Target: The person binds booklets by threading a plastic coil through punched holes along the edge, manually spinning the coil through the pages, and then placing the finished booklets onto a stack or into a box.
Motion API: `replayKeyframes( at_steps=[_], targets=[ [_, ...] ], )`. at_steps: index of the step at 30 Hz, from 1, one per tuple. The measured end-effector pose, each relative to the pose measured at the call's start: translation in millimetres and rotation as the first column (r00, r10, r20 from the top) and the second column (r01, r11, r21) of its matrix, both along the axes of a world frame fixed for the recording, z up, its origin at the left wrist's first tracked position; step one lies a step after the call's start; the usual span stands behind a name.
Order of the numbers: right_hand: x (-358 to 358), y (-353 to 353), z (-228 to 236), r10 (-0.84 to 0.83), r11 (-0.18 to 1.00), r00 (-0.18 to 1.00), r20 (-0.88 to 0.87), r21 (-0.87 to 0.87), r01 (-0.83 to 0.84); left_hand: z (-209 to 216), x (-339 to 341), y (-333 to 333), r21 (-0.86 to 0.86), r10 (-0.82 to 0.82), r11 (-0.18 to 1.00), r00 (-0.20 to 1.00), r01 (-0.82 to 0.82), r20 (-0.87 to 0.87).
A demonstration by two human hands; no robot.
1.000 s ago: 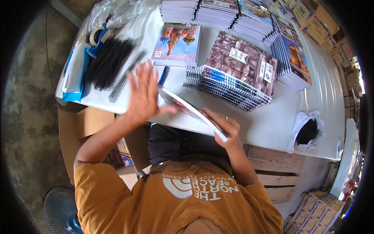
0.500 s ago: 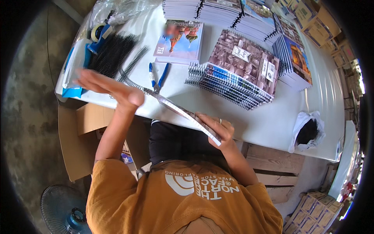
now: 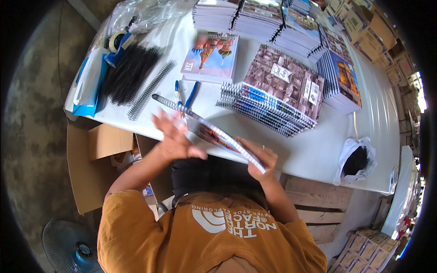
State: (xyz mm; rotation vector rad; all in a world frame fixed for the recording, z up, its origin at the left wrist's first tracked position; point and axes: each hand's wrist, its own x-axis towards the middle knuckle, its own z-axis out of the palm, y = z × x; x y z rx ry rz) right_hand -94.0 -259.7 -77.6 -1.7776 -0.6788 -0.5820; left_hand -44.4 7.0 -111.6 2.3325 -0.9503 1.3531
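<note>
Notebook (image 3: 227,139) stands on edge in the grip of the person's right hand (image 3: 261,158), tilted between the two hands at the near edge of the white-covered table (image 3: 296,154); the fingers are closed round its near end, thumb side hidden from me. A dark spiral coil (image 3: 165,100) juts from the far end of its spine, just beyond the left hand (image 3: 175,136). That hand is wide open, fingers spread and blurred, with nothing visible in its hold; whether it brushes the notebook, I cannot tell. Blue-handled pliers (image 3: 193,94) lie just ahead of the left hand, close by the coil. Farther out on that hand's left rests a heap of black spiral coils (image 3: 132,77), with a tape dispenser (image 3: 119,45) past it. Straight ahead of the hands sits a stack of dome-covered books (image 3: 207,61). Beyond the right hand is a pile of sepia-covered spiral notebooks (image 3: 284,73), coil tails poking out leftward, and well to that hand's right slumps a white bag (image 3: 357,161) with black contents. Below the left forearm gapes a cardboard box (image 3: 86,170).
</note>
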Motion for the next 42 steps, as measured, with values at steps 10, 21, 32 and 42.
replayKeyframes(
  at_steps=[10, 21, 32, 42],
  targets=[
    [20, -42, 14, 0.077, 0.994, 0.953, -0.293, 0.096, -0.051, 152, 29, -3, -0.140, -0.138, 0.990, 0.223, 0.010, -0.965],
    [20, -40, 9, 0.137, 0.954, 0.926, -0.351, 0.299, -0.027, 134, 69, 20, -0.366, -0.356, 0.930, -0.148, 0.045, -0.923],
    [19, -40, 12, 0.052, 0.987, 0.943, -0.329, 0.162, 0.002, 166, 79, -5, -0.151, -0.279, 0.920, 0.335, 0.362, -0.900],
    [10, -18, 10, 0.037, 0.999, 0.999, -0.022, 0.036, -0.037, 97, 29, -36, 0.241, 0.079, 0.971, 0.946, -0.001, -0.314]
  ],
)
